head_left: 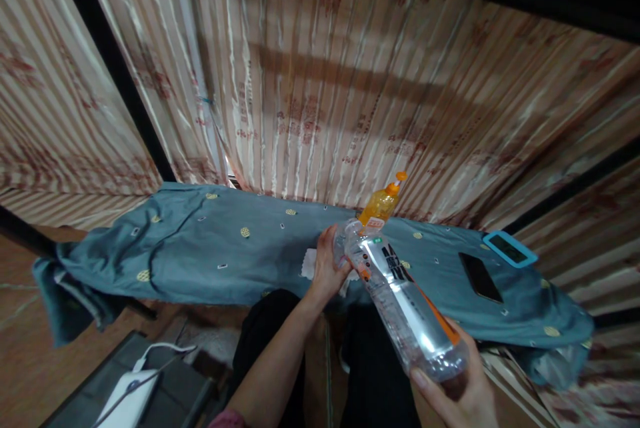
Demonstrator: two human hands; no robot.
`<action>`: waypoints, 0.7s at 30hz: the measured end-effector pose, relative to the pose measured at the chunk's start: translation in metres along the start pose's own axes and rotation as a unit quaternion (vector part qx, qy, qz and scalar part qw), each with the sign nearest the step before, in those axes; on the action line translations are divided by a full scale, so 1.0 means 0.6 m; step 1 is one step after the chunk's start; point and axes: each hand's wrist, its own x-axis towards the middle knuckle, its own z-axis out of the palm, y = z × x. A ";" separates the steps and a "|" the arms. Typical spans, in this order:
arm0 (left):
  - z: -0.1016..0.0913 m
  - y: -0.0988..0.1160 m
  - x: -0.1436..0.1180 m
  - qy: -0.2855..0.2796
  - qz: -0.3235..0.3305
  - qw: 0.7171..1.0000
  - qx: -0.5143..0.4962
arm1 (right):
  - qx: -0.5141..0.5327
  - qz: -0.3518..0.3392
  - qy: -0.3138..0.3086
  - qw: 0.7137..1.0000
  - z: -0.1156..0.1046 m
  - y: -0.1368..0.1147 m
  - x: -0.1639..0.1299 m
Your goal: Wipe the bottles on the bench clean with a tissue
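Observation:
A large clear plastic bottle [400, 301] with a silver and orange label lies tilted across my front, its base toward me on the right. My right hand [463, 385] is wrapped round the base end. At the bottle's neck end, my left hand [327, 265] is closed on a clear plastic cup-like piece [343, 241]; whether it is separate from the bottle is hard to make out. Just behind the neck stands a yellow pump bottle [380, 205] with an orange pump top. Partly under my left hand lies a small white cloth or paper [310, 263].
A teal patterned cloth [270, 261] covers the long narrow table. On its right lie a dark phone [480, 277] and a blue-framed device [510, 249]. At lower left, a white power bank [127, 395] with a cable rests on a dark stool [75, 398]. Striped curtains [310, 81] hang behind.

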 end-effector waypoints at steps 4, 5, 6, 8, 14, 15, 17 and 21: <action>-0.002 0.000 0.003 0.006 0.017 1.000 -0.005 | -0.025 -0.021 0.004 0.999 -0.002 0.005 0.004; -0.002 0.000 0.003 0.006 0.017 1.000 -0.008 | -0.029 -0.025 0.005 0.999 -0.003 0.006 0.004; -0.002 -0.001 0.003 0.005 0.014 1.000 -0.010 | -0.034 -0.027 0.005 0.999 -0.005 0.006 0.005; -0.003 -0.002 0.004 0.001 0.005 1.000 -0.008 | -0.047 -0.029 0.002 0.998 -0.007 0.006 0.005; -0.004 -0.008 0.004 -0.008 0.004 1.000 0.010 | -0.056 -0.015 0.007 0.998 -0.010 -0.005 0.006; -0.004 -0.008 0.004 -0.009 0.006 1.000 0.010 | -0.051 -0.012 0.006 0.999 -0.010 -0.007 0.006; -0.005 -0.007 0.003 -0.010 0.011 1.000 0.010 | -0.042 -0.009 0.004 0.999 -0.009 -0.011 0.007; -0.005 -0.006 0.000 -0.014 0.021 1.000 0.005 | -0.025 0.001 0.007 1.000 -0.012 -0.015 0.009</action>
